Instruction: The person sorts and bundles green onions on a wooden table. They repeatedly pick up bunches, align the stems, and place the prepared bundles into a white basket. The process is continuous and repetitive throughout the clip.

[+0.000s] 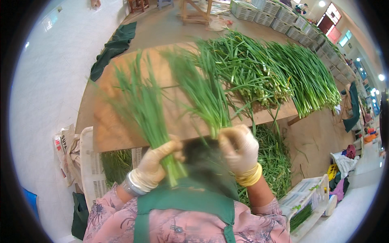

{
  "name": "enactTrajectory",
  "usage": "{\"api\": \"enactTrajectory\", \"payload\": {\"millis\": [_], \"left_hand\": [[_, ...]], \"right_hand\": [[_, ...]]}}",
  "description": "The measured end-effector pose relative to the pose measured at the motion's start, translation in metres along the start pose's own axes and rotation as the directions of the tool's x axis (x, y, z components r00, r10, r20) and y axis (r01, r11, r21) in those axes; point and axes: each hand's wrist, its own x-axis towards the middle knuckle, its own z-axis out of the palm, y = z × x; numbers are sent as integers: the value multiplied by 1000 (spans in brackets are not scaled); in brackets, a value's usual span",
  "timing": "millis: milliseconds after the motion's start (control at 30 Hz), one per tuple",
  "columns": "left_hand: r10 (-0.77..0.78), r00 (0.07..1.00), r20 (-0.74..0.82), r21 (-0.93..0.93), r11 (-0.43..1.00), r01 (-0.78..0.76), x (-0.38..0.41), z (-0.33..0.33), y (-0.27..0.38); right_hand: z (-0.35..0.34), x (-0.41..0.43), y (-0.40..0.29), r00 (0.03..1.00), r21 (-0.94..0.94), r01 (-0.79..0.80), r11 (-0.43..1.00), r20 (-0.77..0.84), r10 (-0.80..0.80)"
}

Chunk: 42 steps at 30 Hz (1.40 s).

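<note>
My left hand (162, 161), in a pale glove, is closed around the lower stalks of a bunch of green garlic chives (149, 112); the blurred leaf tips fan up over the wooden table (117, 133). My right hand (238, 150), gloved with a yellow cuff, is at the table's front edge, its fingers at the base of a second bunch of chives (206, 100) that lies slanted on the tabletop. Blur and the hand's back hide how firmly it grips. Beyond it are a loose heap of chives (243, 66) and a neater pile (307, 76).
A white plastic crate (86, 167) with greens stands left below the table. Trimmed leaves (272, 161) heap on the floor at right, near another crate (304, 185). A green cloth (114, 48) lies beyond the table's left edge. Stacked crates (264, 18) line the back.
</note>
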Motion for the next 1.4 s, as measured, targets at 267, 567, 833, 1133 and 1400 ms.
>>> {"api": "enactTrajectory", "payload": {"millis": [267,567,833,1133,1400], "left_hand": [[-2,1000,-2,236,972,2,13,-1,-26],[12,983,-185,125,992,12,14,-15,-29],[-104,981,-163,-2,994,105,8,-22,-36],[-105,985,-139,-40,994,100,5,-29,-41],[-72,988,-137,-283,959,31,7,-31,-24]], "right_hand": [[33,-43,-7,861,-216,436,873,382,-335],[-35,-72,4,689,-312,207,927,719,89],[13,-66,23,860,157,-136,978,510,38],[77,-69,-4,380,498,-863,-85,752,539],[-29,-123,64,298,-720,-94,687,638,710]]}}
